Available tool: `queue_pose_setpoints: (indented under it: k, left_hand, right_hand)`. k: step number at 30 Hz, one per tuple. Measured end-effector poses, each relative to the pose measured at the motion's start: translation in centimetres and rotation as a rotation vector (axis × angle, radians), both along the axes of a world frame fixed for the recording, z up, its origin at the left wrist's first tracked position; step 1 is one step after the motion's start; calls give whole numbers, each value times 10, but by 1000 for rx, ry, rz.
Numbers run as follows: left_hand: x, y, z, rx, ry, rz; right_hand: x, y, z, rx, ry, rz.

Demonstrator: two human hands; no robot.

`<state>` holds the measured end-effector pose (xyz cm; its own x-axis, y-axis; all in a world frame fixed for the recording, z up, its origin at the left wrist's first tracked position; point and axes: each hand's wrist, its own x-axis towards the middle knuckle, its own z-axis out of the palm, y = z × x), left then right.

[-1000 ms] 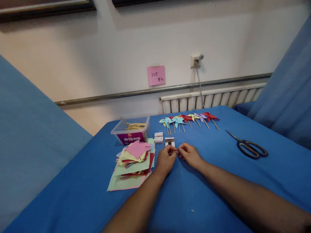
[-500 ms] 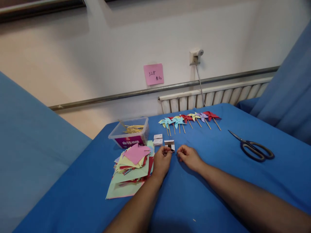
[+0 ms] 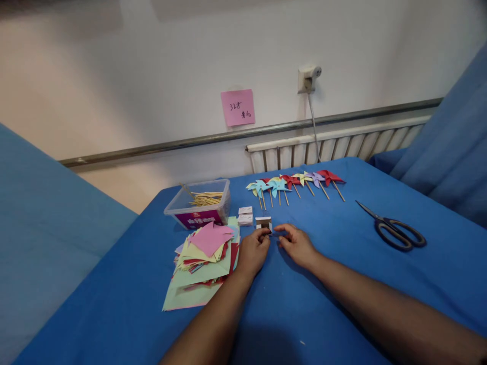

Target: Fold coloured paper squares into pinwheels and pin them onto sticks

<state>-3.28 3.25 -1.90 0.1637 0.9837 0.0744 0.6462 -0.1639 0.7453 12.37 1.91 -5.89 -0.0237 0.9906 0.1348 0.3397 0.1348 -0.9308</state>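
Note:
A small open cardboard box [image 3: 263,221] stands in the middle of the table, its flap raised. My left hand [image 3: 254,253] is at its near side, fingers curled together over the box's front edge. What those fingers pinch, if anything, is too small to make out. Just right of the box is my right hand [image 3: 299,247], thumb and forefinger apart, holding nothing I can see. Two small white boxes [image 3: 245,219] sit behind my left hand. Left of it lies a pile of coloured paper, with a pink sheet [image 3: 211,238] on top.
A clear plastic tub [image 3: 224,205] of thin wooden sticks [image 3: 206,198] stands at the back left. Several paper pinwheels [image 3: 279,186] lie in a row along the back. Black-handled scissors [image 3: 399,233] rest at the right. A blue cloth [image 3: 335,324] covers the table.
My right thumb and forefinger have parted from a near pinch. My left hand stays by the small box. The whole view has shifted slightly.

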Motion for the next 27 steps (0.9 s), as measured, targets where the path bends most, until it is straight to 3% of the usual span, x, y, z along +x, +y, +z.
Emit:
queue_pose_setpoints:
  k: [3, 6, 9, 17, 27]
  left_hand:
    - [0, -2, 1, 5, 14, -67]
    - [0, -3, 2, 2, 92, -123]
    - [-1, -2, -1, -18, 77, -81]
    - [-3, 1, -3, -24, -13, 17]
    - [-3, -3, 2, 16, 206, -70]
  right_hand:
    - [-1, -5, 6, 134, -174, 55]
    - [-3, -9, 14, 118, -322, 75]
    - [-3, -10, 18, 95, -366, 84]
    - [-2, -6, 12, 90, -277, 40]
    - [1, -1, 2, 138, -68, 71]
